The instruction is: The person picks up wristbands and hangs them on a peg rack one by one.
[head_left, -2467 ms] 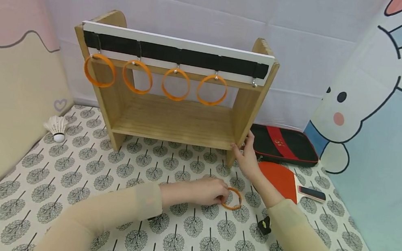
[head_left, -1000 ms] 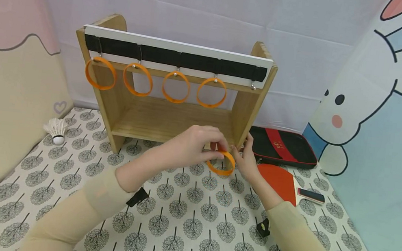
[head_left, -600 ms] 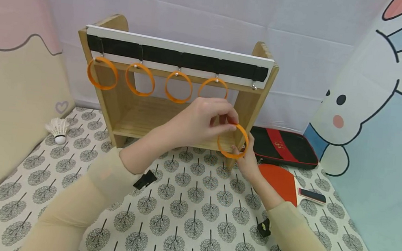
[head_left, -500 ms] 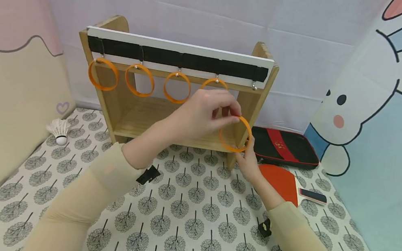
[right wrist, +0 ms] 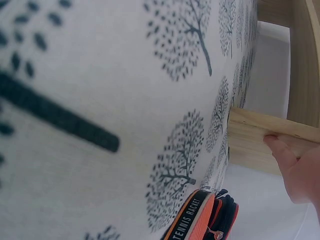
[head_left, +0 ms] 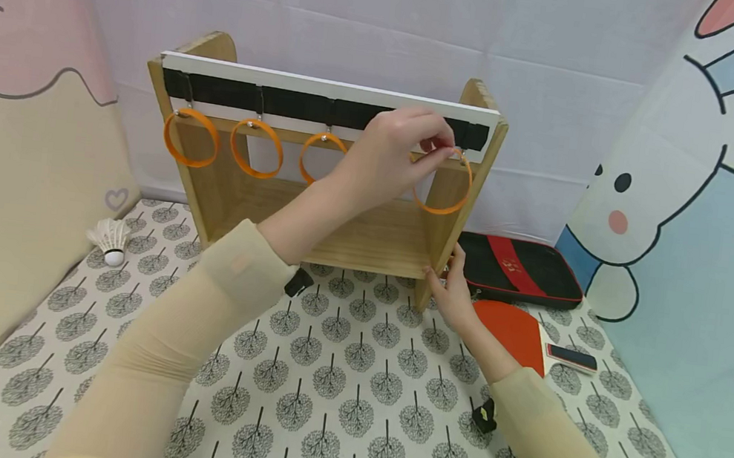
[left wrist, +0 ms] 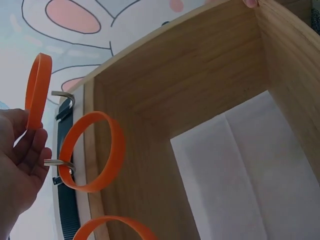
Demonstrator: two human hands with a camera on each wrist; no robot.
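My left hand (head_left: 389, 149) pinches the top of a thin orange ring (head_left: 439, 211) between thumb and fingers, up at the right end of the hook rail. In the left wrist view this ring (left wrist: 45, 82) stands upright, right by the tip of the end metal hook (left wrist: 64, 94). More orange rings (head_left: 189, 163) hang from the hooks further left; my left hand and forearm cover part of them in the head view. Low on the wooden shelf (head_left: 365, 247), my right hand (head_left: 456, 298) grips the right side panel (right wrist: 250, 142), its thumb at the front edge.
Right of the shelf lie a black case with a red stripe (head_left: 511, 263) and a red table tennis bat (head_left: 510, 334). A shuttlecock (head_left: 111, 236) lies at the left on the tree-patterned cloth (head_left: 319, 425). Printed fabric walls (head_left: 685, 330) surround the area.
My left hand has picked the orange ring up from the cloth and raised it to the right end of the rail. The right hand has stayed on the side panel.
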